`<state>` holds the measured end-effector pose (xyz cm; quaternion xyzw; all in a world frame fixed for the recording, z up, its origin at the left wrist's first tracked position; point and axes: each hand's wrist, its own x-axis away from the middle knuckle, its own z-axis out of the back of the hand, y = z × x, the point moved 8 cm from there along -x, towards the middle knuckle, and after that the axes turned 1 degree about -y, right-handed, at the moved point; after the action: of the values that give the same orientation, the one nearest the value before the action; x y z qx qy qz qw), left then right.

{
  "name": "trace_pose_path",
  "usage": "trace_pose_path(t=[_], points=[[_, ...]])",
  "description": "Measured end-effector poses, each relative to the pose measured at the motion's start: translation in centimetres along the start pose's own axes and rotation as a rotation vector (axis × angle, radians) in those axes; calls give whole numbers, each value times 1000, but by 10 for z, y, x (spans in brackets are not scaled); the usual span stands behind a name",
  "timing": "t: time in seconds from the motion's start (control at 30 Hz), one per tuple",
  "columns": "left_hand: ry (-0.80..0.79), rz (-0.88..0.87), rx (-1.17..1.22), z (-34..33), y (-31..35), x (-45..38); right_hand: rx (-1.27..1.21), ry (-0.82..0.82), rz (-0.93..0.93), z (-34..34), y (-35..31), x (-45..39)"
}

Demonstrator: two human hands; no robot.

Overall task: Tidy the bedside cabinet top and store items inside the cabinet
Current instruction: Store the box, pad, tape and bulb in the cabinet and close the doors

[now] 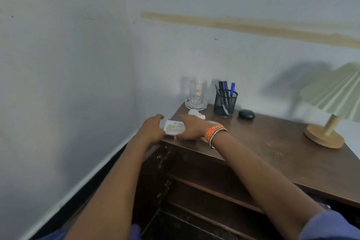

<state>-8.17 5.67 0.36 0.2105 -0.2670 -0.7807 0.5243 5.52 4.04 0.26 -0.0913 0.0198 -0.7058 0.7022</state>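
A flat white box with a purple edge point(174, 128) lies at the front left corner of the brown cabinet top point(272, 142). My left hand point(152, 129) curls round the box's left end. My right hand point(191, 128), with orange bangles at the wrist, grips its right end, thumb below. Just behind the box lies a small white crumpled thing point(195, 113). Under the top the cabinet stands open, showing dark wooden shelves point(204, 186).
At the back by the wall stand a glass on a clear coaster point(197, 93), a black mesh pen holder point(225, 104) and a small black oval case point(246, 114). A pleated green lamp on a wooden base point(324, 136) occupies the right. The wall corner is close on the left.
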Motion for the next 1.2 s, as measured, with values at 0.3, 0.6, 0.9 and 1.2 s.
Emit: trace_pose_path(t=[0.3,0.6,0.9,1.2], points=[[-68,-132,-79,-8,2,3,35,-133,41,-5,-8,-44],[89,-129,-72,14,-5,0,-31,-81,88,-8,-17,-40],[567,-11,-104,56,-29,23,-129,20,208,16,-47,53],[-70,-362,-422,-38,15,57,-149,-103,158,-73,-19,148]])
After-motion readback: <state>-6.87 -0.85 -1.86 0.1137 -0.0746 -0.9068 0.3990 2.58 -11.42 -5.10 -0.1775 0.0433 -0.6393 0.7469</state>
